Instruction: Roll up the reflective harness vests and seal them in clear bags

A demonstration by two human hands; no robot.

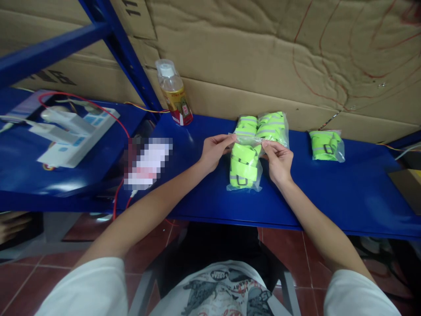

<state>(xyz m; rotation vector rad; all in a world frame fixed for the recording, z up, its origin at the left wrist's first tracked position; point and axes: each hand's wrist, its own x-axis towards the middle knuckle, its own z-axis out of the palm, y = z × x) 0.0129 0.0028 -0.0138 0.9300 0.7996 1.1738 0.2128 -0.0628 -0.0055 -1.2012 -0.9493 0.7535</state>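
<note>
A clear plastic bag [244,169] with a folded neon-yellow strap and a dark buckle inside is stretched between my two hands at the middle of the blue table. My left hand [215,151] pinches the top left corner of the bag. At its top right corner, my right hand [278,159] pinches the edge between thumb and fingers. Just behind lie two more bagged yellow straps, a left one [246,124] and a right one [272,125]. Another bagged strap [325,145] lies apart to the right.
A bottle [177,98] stands at the back beside a blue metal post [131,66]. To the left are a phone [148,164] with a red cable and a white power strip [77,140]. A cardboard box [406,188] sits at the far right. Cardboard [230,57] lines the back.
</note>
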